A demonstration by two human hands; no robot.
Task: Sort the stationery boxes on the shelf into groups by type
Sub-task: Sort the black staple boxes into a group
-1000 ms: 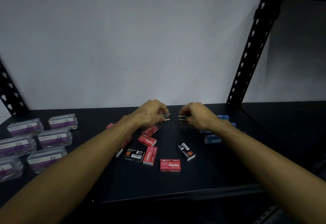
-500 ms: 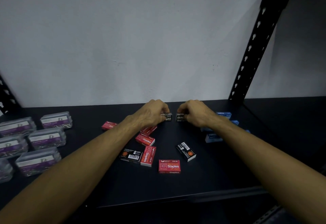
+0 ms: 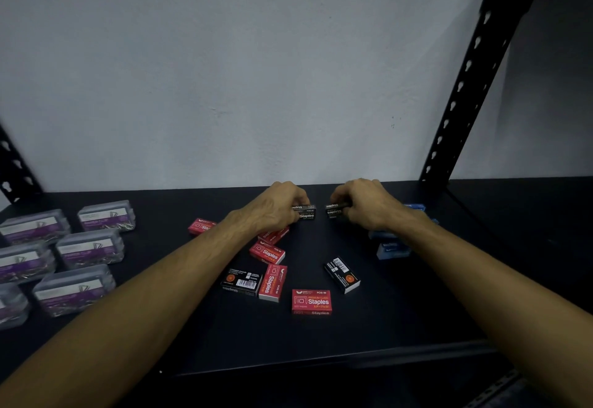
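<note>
Head view: two black staple boxes sat at the back centre of the shelf (image 3: 401, 317), near each other but apart. Left hand (image 3: 277, 207) had fingers curled round the left black staple box (image 3: 306, 213); right hand (image 3: 361, 203) pinched the right black staple box (image 3: 333, 210). Both boxes looked down on or just off the shelf, cannot tell which.

Outward from there: two more black boxes lay loose nearer the front, one barcode-up (image 3: 241, 280) touching an upright-turned red box (image 3: 272, 282), the other black box (image 3: 341, 273) angled on its own to the right. Red staple boxes were scattered: one at front (image 3: 311, 302), one mid (image 3: 267, 252), one partly under the left wrist (image 3: 275, 235), one off to the left (image 3: 201, 226). Blue boxes (image 3: 393, 248) clustered at right, partly hidden by the right forearm. Clear clip boxes (image 3: 90, 247) were already grouped at far left, blurred.

Judged step: starting the black group at the back; sort roughly half done, red and black still mixed.

Risks: left forearm hung over the red boxes, so pulling back low could drag or knock them further out of place. Right wrist sat close to the blue cluster and could nudge it. Small boxes held only by fingertips could slip or flip. Dark boxes on a dark shelf in dim light, easy to miss one
</note>
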